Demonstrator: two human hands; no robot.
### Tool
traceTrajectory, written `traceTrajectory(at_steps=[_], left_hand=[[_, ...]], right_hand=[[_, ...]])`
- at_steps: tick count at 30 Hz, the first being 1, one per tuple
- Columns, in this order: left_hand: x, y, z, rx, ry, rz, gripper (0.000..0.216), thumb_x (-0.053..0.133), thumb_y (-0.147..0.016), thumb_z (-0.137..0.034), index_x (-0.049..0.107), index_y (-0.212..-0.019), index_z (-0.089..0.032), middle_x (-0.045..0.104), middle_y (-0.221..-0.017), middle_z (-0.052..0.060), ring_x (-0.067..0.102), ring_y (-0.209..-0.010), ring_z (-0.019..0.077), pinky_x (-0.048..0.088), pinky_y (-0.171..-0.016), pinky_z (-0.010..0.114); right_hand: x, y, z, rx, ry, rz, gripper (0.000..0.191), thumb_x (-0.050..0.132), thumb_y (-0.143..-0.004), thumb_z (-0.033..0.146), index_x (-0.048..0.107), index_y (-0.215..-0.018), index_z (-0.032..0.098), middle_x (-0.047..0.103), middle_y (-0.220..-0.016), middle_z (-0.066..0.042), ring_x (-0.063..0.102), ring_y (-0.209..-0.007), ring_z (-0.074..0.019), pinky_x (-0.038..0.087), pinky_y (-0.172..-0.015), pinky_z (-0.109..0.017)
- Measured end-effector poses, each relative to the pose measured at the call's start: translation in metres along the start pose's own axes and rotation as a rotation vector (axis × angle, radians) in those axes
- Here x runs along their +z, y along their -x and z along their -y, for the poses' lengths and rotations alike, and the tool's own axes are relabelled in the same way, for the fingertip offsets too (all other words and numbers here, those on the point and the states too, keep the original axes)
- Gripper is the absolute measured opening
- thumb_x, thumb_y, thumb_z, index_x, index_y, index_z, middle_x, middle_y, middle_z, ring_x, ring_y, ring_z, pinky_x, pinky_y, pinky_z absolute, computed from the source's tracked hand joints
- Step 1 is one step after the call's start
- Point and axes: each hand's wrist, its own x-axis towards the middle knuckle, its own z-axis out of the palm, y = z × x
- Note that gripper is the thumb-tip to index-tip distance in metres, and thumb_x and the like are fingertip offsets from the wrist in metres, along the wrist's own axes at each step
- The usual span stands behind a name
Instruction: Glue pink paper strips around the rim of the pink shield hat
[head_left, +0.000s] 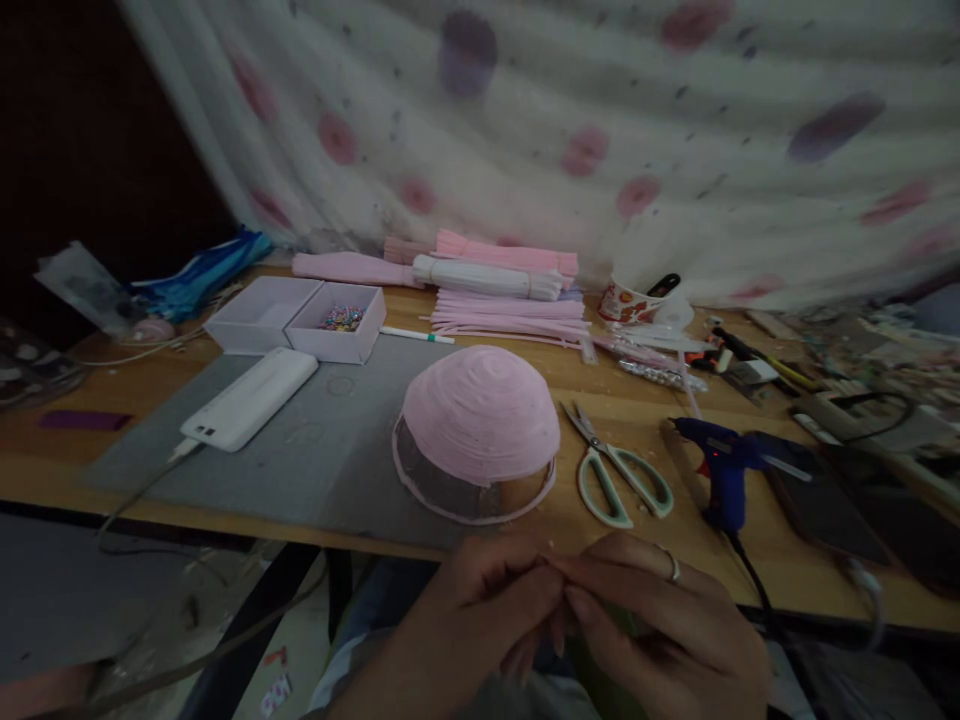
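My left hand point(472, 610) and my right hand point(667, 620) meet at the bottom of the view, below the table's front edge. Their fingertips are pinched together on something too small to make out. A ring sits on a finger of my right hand. Just beyond them, on the wooden table point(637, 500), stands a bowl-shaped form point(480, 425) wrapped in pink coils, its lower rim bare. Scissors point(619, 465) with pale green handles lie to its right, blades closed. A blue glue gun point(720, 470) stands further right.
A grey mat point(300, 440) carries a white power bank point(251, 398) with a cable. Behind are two white boxes point(300, 317), one holding coloured beads, bundles of pink and white pipe cleaners point(502, 285), a printed cup point(626, 302), and clutter at the right. A spotted cloth hangs behind.
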Motion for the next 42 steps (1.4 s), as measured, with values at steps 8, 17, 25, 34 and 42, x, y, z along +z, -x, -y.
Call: traceTrajectory(at_steps=[8, 17, 25, 34, 42], left_hand=[[-0.006, 0.004, 0.003, -0.013, 0.02, 0.008, 0.04, 0.055, -0.091, -0.049, 0.058, -0.067, -0.017, 0.044, -0.05, -0.007, 0.034, -0.04, 0.0042, 0.024, -0.041, 0.019], [-0.01, 0.0, 0.004, -0.03, 0.106, -0.019, 0.04, 0.057, -0.09, -0.049, 0.059, -0.067, -0.018, 0.044, -0.049, -0.008, 0.028, -0.037, 0.0034, 0.025, -0.039, 0.02], [-0.011, -0.002, 0.006, -0.088, 0.09, -0.015, 0.04, 0.057, -0.089, -0.049, 0.058, -0.064, -0.018, 0.04, -0.046, -0.008, 0.029, -0.038, 0.0045, 0.027, -0.04, 0.019], [-0.006, -0.003, 0.001, -0.062, 0.077, -0.127, 0.033, 0.058, -0.088, -0.044, 0.06, -0.068, -0.018, 0.044, -0.049, -0.007, 0.031, -0.039, 0.0038, 0.025, -0.039, 0.017], [-0.002, 0.0, 0.002, -0.025, 0.039, -0.134, 0.039, 0.055, -0.091, -0.047, 0.056, -0.064, -0.019, 0.04, -0.047, -0.008, 0.027, -0.038, 0.0036, 0.023, -0.039, 0.017]], right_hand=[[0.005, -0.008, 0.005, -0.097, 0.044, -0.03, 0.027, 0.066, -0.078, 0.009, 0.079, -0.095, 0.026, 0.072, -0.067, 0.001, 0.066, -0.054, -0.0138, 0.052, -0.046, -0.022], [0.01, -0.014, 0.001, -0.083, -0.029, -0.03, 0.031, 0.068, -0.074, 0.007, 0.079, -0.098, 0.024, 0.077, -0.078, -0.002, 0.067, -0.055, -0.0125, 0.052, -0.045, -0.02], [0.01, -0.017, -0.003, -0.048, -0.06, -0.039, 0.029, 0.068, -0.077, 0.006, 0.079, -0.095, 0.026, 0.078, -0.077, 0.0, 0.069, -0.056, -0.0137, 0.056, -0.05, -0.022], [0.014, -0.008, -0.005, 0.037, -0.136, -0.052, 0.036, 0.07, -0.077, 0.008, 0.077, -0.104, 0.031, 0.078, -0.083, 0.001, 0.07, -0.069, -0.014, 0.058, -0.063, -0.025], [0.017, -0.006, -0.007, 0.035, -0.055, -0.08, 0.032, 0.068, -0.08, 0.005, 0.076, -0.096, 0.031, 0.077, -0.082, 0.004, 0.069, -0.068, -0.0111, 0.055, -0.061, -0.021]])
